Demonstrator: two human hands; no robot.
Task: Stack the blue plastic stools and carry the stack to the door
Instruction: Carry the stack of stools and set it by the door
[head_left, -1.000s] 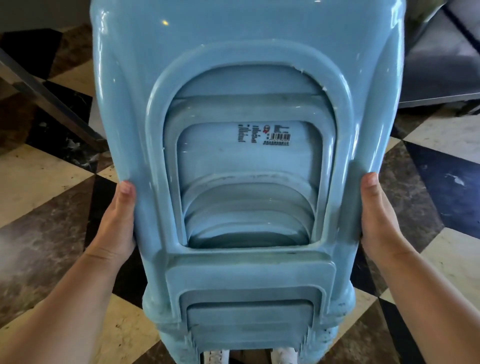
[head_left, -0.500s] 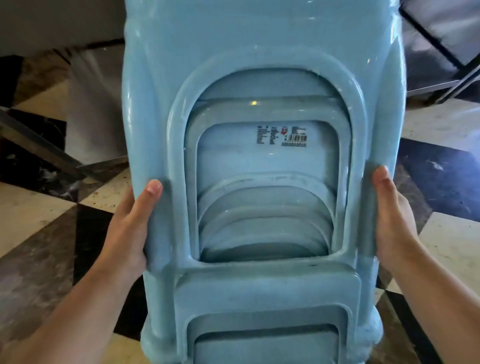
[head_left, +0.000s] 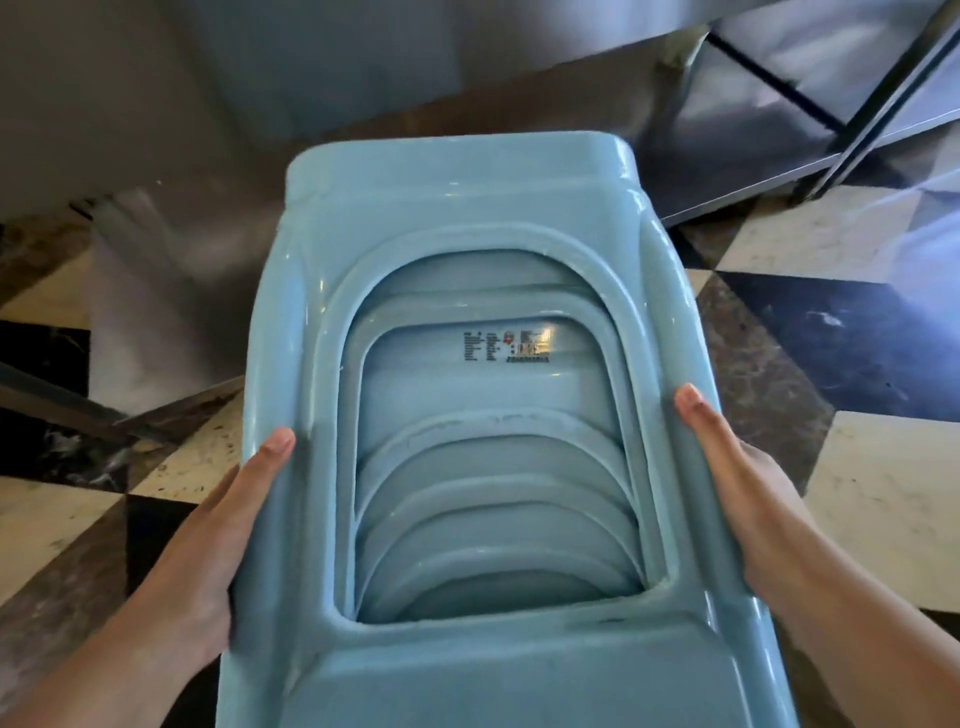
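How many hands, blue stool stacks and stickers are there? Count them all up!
Hands: 2, the left hand and the right hand
Blue stool stack: 1
Sticker: 1
Total: 4

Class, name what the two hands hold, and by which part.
The stack of blue stools, held by its two long sides: left hand, right hand.

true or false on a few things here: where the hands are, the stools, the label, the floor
1. Both hands hold the stool stack, the left hand and right hand on opposite sides. True.
2. Only one stool is held. False: several are nested together.
3. A printed label shows inside the opening. True.
4. The floor is plain grey carpet. False: it is dark and light stone tiles.
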